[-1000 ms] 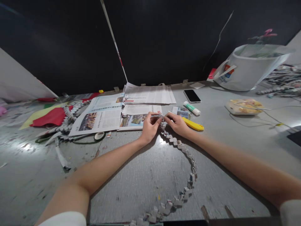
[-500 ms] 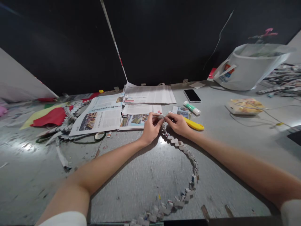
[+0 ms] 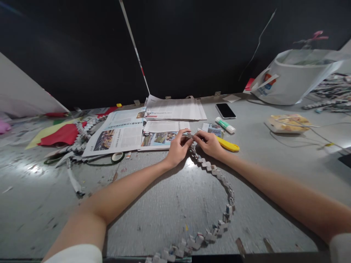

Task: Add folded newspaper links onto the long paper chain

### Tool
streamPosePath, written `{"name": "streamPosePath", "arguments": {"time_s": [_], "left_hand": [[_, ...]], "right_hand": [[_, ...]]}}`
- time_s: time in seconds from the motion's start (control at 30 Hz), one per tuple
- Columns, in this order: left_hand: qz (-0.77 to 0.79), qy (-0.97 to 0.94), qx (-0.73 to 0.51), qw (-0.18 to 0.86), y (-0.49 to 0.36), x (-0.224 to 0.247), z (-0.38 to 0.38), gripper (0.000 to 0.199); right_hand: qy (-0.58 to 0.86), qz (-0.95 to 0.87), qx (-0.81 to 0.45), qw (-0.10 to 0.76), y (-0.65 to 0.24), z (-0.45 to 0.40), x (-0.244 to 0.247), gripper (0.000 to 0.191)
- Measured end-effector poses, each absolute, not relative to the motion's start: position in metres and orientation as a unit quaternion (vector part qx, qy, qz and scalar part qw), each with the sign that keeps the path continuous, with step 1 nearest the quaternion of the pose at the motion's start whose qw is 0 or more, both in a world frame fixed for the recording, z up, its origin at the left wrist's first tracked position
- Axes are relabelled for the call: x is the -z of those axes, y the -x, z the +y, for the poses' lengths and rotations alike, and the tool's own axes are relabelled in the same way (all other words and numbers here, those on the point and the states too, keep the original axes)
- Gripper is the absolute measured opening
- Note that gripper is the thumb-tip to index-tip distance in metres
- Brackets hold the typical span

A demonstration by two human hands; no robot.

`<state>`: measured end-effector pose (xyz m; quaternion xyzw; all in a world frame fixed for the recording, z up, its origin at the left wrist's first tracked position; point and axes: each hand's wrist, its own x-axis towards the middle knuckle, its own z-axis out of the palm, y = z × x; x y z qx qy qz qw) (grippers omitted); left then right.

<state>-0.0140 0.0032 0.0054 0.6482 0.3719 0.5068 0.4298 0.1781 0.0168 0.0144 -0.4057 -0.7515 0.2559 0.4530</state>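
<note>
A long zigzag chain of folded newspaper point(image 3: 225, 182) curves over the table from between my hands down to the front edge. Its far end is pinched between the thumb and fingers of my left hand point(image 3: 178, 148). My right hand point(image 3: 210, 144) closes on the same end from the right, fingertips nearly meeting the left ones. The last links are partly hidden by the fingers. Just behind the hands lie printed newspaper sheets point(image 3: 123, 131). A yellow cutter point(image 3: 229, 144) rests beside my right wrist, with a green and white glue stick point(image 3: 225, 125) behind it.
A phone point(image 3: 225, 110) lies at the back, near a white bag point(image 3: 293, 80). At right is a yellow-patterned packet point(image 3: 287, 123) with a cable across it. Red paper point(image 3: 61, 135), more folded chain point(image 3: 79, 142) and a tape roll point(image 3: 117, 157) lie at left. A dark panel point(image 3: 192, 47) rises behind.
The view has shifted slightly. My left index finger has lifted and straightened a little above the chain's end; both hands stay at the same place on it.
</note>
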Motion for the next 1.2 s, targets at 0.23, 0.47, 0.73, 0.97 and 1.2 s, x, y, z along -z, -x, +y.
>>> {"name": "streamPosePath", "arguments": {"time_s": [0.23,0.47,0.73,0.97,1.2], "left_hand": [[0.359,-0.572,-0.498,0.544,0.015,-0.002,0.012,0.069],[0.363,-0.565,-0.483,0.562,0.017,0.003,0.017,0.075],[0.339,-0.553,-0.452,0.612,0.021,0.007,0.023,0.083],[0.333,-0.502,-0.465,0.648,0.02,0.008,0.027,0.091],[0.337,-0.51,-0.462,0.643,0.021,0.01,0.027,0.087]], "right_hand": [[0.404,-0.744,-0.269,0.46,-0.178,0.018,-0.013,0.047],[0.424,-0.729,-0.288,0.453,-0.18,0.027,-0.01,0.059],[0.398,-0.722,-0.326,0.463,-0.18,0.029,-0.009,0.04],[0.339,-0.733,-0.348,0.477,-0.177,0.02,-0.015,0.025],[0.349,-0.727,-0.341,0.484,-0.178,0.021,-0.011,0.025]]}}
